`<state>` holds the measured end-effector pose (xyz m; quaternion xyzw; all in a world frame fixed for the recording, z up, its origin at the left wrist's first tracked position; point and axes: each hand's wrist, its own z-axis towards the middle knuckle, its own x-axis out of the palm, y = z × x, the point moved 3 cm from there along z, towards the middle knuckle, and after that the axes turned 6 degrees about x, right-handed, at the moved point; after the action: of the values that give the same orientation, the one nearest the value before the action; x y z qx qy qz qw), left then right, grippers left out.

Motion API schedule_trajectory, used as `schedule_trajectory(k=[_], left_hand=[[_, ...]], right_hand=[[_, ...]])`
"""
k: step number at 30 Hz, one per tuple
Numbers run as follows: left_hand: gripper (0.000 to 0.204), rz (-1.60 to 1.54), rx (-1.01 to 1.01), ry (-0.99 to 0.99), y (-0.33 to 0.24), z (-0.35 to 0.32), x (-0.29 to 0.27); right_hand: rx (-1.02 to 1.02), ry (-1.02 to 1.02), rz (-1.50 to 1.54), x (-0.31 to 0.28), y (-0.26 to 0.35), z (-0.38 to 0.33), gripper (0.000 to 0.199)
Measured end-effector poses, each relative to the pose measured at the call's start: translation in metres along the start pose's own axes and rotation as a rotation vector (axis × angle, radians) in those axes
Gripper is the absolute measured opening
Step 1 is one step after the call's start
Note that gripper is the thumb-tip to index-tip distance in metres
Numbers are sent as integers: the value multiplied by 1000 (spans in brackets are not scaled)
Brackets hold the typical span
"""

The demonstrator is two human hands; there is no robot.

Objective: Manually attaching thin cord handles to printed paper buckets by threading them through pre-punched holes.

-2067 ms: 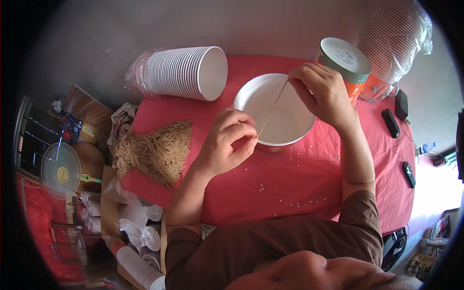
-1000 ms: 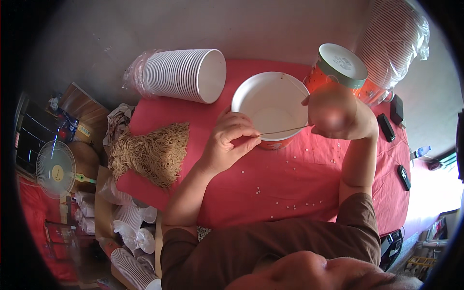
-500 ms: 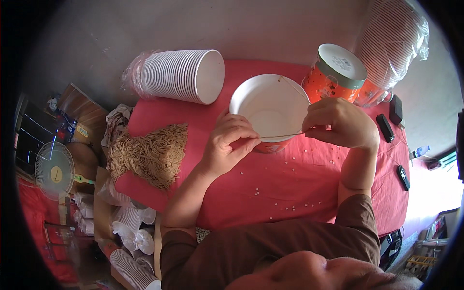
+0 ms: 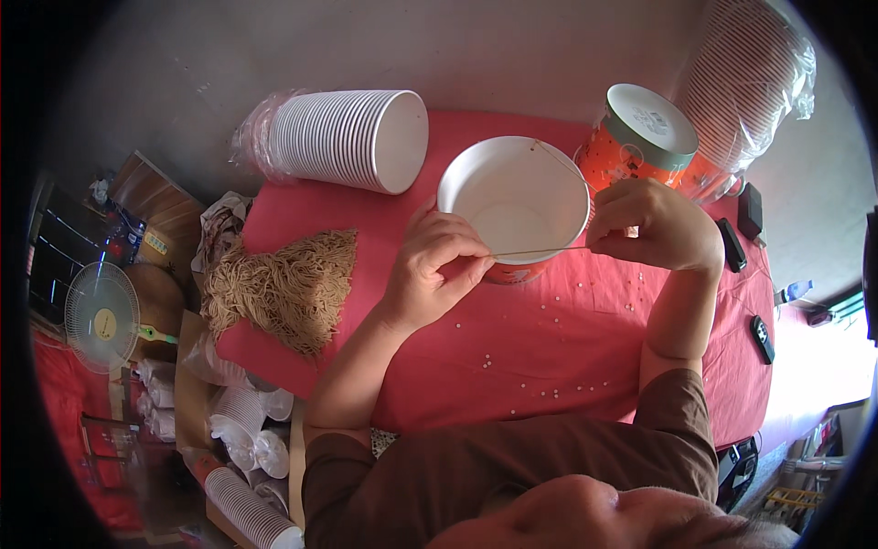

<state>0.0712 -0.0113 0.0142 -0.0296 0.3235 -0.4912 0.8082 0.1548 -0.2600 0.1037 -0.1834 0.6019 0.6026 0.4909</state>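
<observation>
A white-lined paper bucket (image 4: 512, 197) stands upright on the table, its mouth facing up and a strip of orange outer wall showing below the rim. Thin tan cord (image 4: 540, 251) runs taut between my two hands, across the near rim. One end of it my left hand (image 4: 437, 265) pinches between thumb and fingers, beside the rim's left edge. At the rim's right side, my right hand (image 4: 654, 227) grips the other part with curled fingers. More cord loops along the far right rim to a small knot-like spot at the back. A bundle of tan cords (image 4: 283, 288) lies to my left.
Nested white paper buckets (image 4: 347, 139) lie sideways at the back left. An upturned orange bucket (image 4: 645, 137) and a tall wrapped stack (image 4: 741, 78) stand back right. Small white dots (image 4: 549, 393) scatter over the red cloth. Dark devices (image 4: 762, 339) lie at the right edge.
My right hand has shifted slightly right and outward, pulling the cord straighter. The bucket has moved a little up and right; my left hand stays nearly in place.
</observation>
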Motion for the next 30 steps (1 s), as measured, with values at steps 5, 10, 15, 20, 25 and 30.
schedule_trajectory(k=[5, 10, 15, 20, 25, 30], left_hand=[[20, 74, -23, 79, -1, 6, -6], [26, 193, 21, 138, 19, 1, -15], [24, 52, -60, -46, 35, -5, -24], [23, -251, -314, -166, 38, -8, -30], [26, -610, -475, -277, 60, -25, -36], [27, -697, -599, -370, 60, -21, -34]], right_hand=[[65, 8, -36, 5, -10, 2, 3], [187, -19, -127, 8, -13, 7, 9], [128, -72, -170, 13, -12, 13, 23], [10, -197, -258, 21, 0, 18, 50], [9, -163, -330, 29, 26, 18, 99], [9, -179, -352, 36, 37, 22, 94]])
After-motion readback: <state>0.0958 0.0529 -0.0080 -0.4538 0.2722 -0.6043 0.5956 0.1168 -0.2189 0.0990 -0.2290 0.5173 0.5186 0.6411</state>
